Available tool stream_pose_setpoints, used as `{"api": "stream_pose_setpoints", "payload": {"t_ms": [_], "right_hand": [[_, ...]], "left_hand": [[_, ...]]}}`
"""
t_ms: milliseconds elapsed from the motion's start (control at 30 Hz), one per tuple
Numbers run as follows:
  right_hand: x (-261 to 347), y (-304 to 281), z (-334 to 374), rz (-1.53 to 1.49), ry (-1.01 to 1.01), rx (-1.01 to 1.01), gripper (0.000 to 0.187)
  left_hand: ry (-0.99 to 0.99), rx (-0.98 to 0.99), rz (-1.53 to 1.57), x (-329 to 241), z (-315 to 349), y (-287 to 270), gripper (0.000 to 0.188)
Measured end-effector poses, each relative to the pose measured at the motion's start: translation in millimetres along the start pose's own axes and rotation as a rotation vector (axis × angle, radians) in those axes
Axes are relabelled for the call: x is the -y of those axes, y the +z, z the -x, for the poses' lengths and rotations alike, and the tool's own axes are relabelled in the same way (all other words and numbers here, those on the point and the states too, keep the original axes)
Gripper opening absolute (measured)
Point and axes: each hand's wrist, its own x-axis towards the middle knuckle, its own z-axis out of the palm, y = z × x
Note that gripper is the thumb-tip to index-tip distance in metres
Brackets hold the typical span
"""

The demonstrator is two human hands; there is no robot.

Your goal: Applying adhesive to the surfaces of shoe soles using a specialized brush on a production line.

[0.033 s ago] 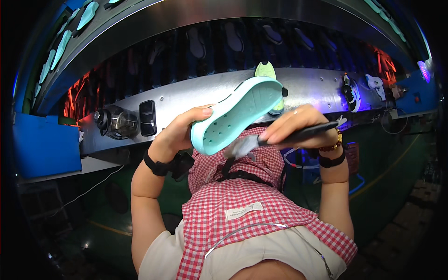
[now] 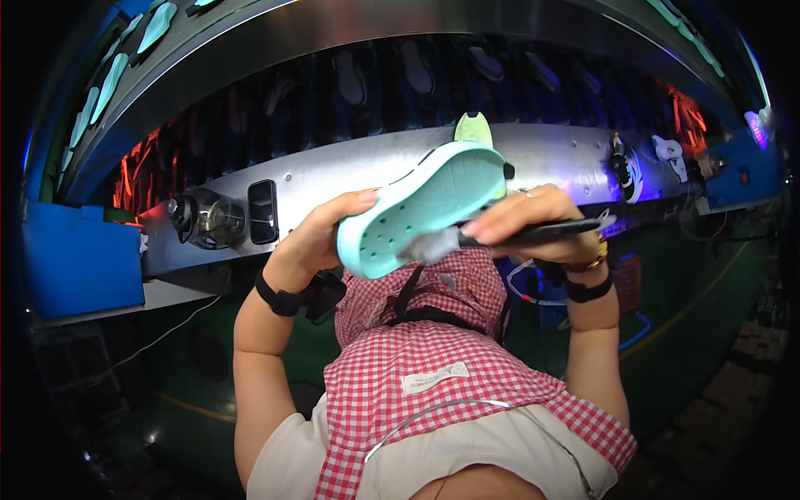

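Note:
My left hand (image 2: 321, 237) grips a mint-green clog shoe (image 2: 425, 208) by its toe end, sole turned toward me, raised in front of a metal rail (image 2: 350, 171). My right hand (image 2: 521, 212) holds a black-handled brush (image 2: 554, 231). Its white bristles touch the lower edge of the shoe's sole. Both wrists wear black bands, and the right also has a gold bracelet. A red-and-white checked apron (image 2: 433, 358) hangs below my hands.
Behind the rail runs a dark conveyor (image 2: 417, 75) carrying several shoe soles. A pale green sole (image 2: 473, 129) stands just behind the shoe. A glass jar (image 2: 204, 218) and a black block (image 2: 262, 211) sit on the rail's left, beside a blue box (image 2: 79, 258).

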Motion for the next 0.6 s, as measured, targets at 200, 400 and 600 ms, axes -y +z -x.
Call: {"api": "stream_pose_setpoints", "payload": {"t_ms": [200, 400, 600], "right_hand": [[-0.7, 0.6, 4.0, -0.034, -0.022, -0.017, 0.019], [-16.5, -0.2, 6.0, 0.036, 0.005, -0.191, 0.021], [5.1, 4.0, 12.9, 0.097, -0.023, -0.141, 0.02]], "left_hand": [[0.064, -0.015, -0.134, -1.0, -0.6, -3.4, 0.052], [0.186, -0.083, -0.186, -14.6, 16.0, 6.3, 0.055], [0.323, -0.202, -0.288, -11.4, 20.4, -5.2, 0.055]]}}
